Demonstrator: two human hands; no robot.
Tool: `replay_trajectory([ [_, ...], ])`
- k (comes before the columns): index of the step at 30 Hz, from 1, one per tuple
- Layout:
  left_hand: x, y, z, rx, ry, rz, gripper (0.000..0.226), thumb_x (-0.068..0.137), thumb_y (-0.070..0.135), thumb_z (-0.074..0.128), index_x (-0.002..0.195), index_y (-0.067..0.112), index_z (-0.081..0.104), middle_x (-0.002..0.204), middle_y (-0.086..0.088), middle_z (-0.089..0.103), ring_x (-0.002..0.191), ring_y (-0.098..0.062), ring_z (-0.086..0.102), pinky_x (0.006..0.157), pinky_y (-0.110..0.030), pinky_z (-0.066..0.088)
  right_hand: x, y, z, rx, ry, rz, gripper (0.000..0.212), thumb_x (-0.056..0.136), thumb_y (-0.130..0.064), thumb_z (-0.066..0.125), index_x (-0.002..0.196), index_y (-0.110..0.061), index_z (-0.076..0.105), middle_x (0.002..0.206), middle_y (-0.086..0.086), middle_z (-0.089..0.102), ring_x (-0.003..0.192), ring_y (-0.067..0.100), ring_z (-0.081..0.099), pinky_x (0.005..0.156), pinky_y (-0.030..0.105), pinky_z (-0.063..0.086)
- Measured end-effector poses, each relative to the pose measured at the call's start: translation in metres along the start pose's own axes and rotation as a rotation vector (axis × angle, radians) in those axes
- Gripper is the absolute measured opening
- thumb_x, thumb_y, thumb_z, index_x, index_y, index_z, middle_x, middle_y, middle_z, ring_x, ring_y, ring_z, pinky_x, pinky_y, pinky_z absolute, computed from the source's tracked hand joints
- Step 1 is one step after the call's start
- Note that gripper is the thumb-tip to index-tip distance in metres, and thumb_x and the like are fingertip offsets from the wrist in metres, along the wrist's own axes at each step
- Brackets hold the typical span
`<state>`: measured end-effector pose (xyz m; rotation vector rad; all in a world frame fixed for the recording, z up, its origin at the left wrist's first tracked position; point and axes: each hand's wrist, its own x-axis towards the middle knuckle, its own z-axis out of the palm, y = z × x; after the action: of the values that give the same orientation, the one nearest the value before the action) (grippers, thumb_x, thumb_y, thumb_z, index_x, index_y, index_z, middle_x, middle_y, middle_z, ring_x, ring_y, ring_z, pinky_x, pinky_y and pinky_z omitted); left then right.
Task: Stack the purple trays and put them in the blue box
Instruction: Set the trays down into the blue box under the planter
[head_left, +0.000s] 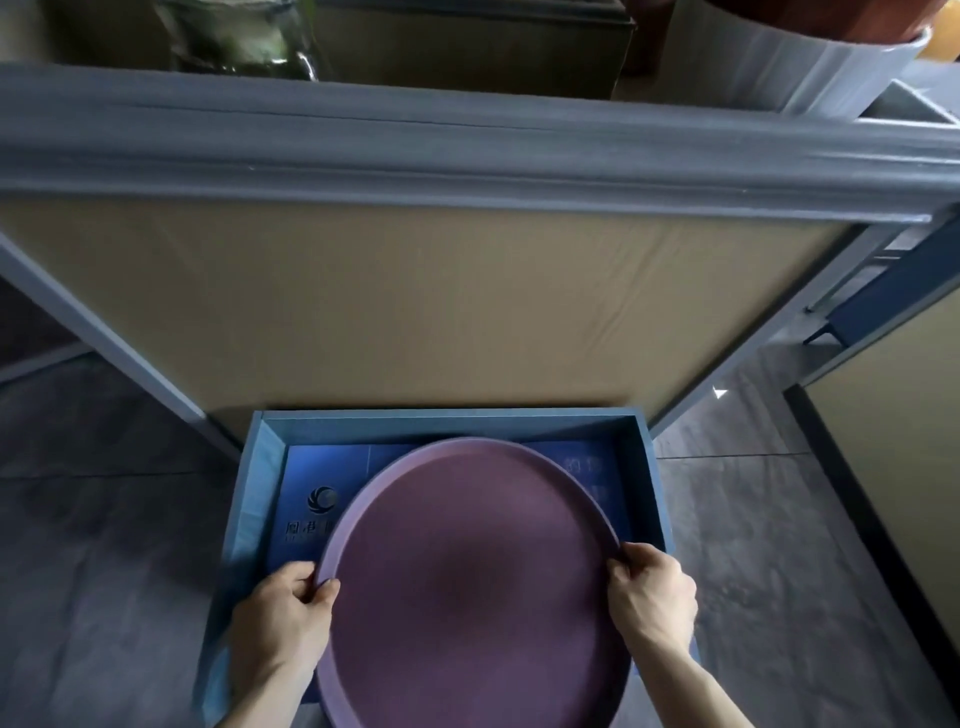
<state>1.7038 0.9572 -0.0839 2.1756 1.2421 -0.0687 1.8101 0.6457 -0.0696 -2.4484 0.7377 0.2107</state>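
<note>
Both hands, the left hand and right hand, are gripping opposite rims of the purple tray between them, holding it over the open blue box beneath, so lowering and releasing seemingly remain; whether it's a stack is unclear.

A grey-framed partition with a tan panel stands ahead. The floor is dark grey. Cardboard boxes sit behind.

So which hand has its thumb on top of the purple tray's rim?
The left hand: its thumb lies over the purple tray's rim. The right hand grips the opposite edge, its thumb hidden behind the knuckles.
</note>
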Motion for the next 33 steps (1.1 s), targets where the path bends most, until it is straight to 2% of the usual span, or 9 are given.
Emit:
replay_trajectory([
  [6, 0.0, -0.001, 0.009, 0.019, -0.016, -0.011, 0.034, 0.079, 0.025, 0.08, 0.11, 0.012, 0.073, 0.102, -0.006, 0.078, 0.098, -0.032, 0.071, 0.076, -0.035, 0.052, 0.004, -0.005, 0.002, -0.058, -0.02, -0.006, 0.008, 0.076, -0.018, 0.059, 0.072, -0.016, 0.065, 0.063, 0.001, 0.058, 0.061, 0.028, 0.053, 0.06, 0.032, 0.045],
  [15, -0.003, 0.002, 0.008, 0.047, 0.021, 0.002, 0.034, 0.081, 0.027, 0.077, 0.111, 0.011, 0.073, 0.103, -0.007, 0.078, 0.097, -0.034, 0.07, 0.07, -0.034, 0.048, 0.002, -0.006, 0.003, -0.077, -0.045, -0.025, 0.009, 0.08, -0.017, 0.062, 0.072, -0.02, 0.066, 0.064, -0.002, 0.055, 0.063, 0.026, 0.051, 0.063, 0.032, 0.044],
  [19, -0.005, 0.002, 0.007, 0.056, 0.067, 0.009, 0.034, 0.082, 0.027, 0.077, 0.111, 0.011, 0.073, 0.103, -0.009, 0.078, 0.097, -0.036, 0.07, 0.073, -0.037, 0.05, -0.001, -0.005, 0.004, -0.048, -0.049, -0.05, 0.008, 0.079, -0.016, 0.067, 0.079, -0.024, 0.069, 0.059, -0.011, 0.047, 0.061, 0.024, 0.046, 0.064, 0.031, 0.041],
  [24, -0.009, 0.001, 0.008, 0.069, 0.087, 0.031, 0.025, 0.082, 0.027, 0.076, 0.102, 0.012, 0.075, 0.099, -0.008, 0.079, 0.092, -0.036, 0.071, 0.069, -0.036, 0.051, 0.002, -0.006, 0.006, -0.06, -0.025, -0.036, 0.007, 0.077, -0.016, 0.07, 0.081, -0.021, 0.07, 0.058, -0.013, 0.042, 0.057, 0.021, 0.04, 0.064, 0.031, 0.04],
  [27, -0.008, 0.0, 0.007, 0.051, 0.094, 0.043, 0.021, 0.08, 0.025, 0.078, 0.096, 0.011, 0.076, 0.095, -0.008, 0.079, 0.089, -0.036, 0.072, 0.069, -0.036, 0.051, 0.003, -0.009, 0.007, -0.099, -0.017, -0.023, 0.009, 0.076, -0.016, 0.071, 0.084, -0.02, 0.071, 0.059, -0.011, 0.037, 0.063, 0.025, 0.042, 0.065, 0.032, 0.039],
  [29, -0.008, 0.0, 0.006, 0.035, 0.106, 0.044, 0.021, 0.078, 0.023, 0.08, 0.095, 0.011, 0.076, 0.094, -0.009, 0.079, 0.089, -0.036, 0.072, 0.069, -0.036, 0.051, 0.004, -0.011, 0.007, -0.138, -0.024, -0.023, 0.011, 0.075, -0.018, 0.071, 0.085, -0.023, 0.072, 0.063, -0.005, 0.045, 0.068, 0.027, 0.045, 0.067, 0.032, 0.04],
  [31, -0.008, -0.001, 0.007, 0.019, 0.12, 0.048, 0.019, 0.078, 0.021, 0.08, 0.092, 0.011, 0.076, 0.092, -0.009, 0.079, 0.086, -0.036, 0.072, 0.067, -0.036, 0.05, 0.006, -0.013, 0.006, -0.188, -0.039, -0.034, 0.008, 0.075, -0.021, 0.072, 0.082, -0.025, 0.07, 0.075, 0.004, 0.059, 0.071, 0.03, 0.052, 0.067, 0.032, 0.042],
  [33, -0.009, -0.001, 0.007, 0.002, 0.131, 0.05, 0.017, 0.077, 0.02, 0.081, 0.09, 0.01, 0.076, 0.089, -0.009, 0.079, 0.084, -0.036, 0.073, 0.066, -0.035, 0.049, 0.009, -0.015, 0.005, -0.277, -0.053, -0.072, 0.005, 0.073, -0.025, 0.071, 0.076, -0.024, 0.067, 0.075, 0.003, 0.058, 0.071, 0.03, 0.052, 0.066, 0.032, 0.043],
])
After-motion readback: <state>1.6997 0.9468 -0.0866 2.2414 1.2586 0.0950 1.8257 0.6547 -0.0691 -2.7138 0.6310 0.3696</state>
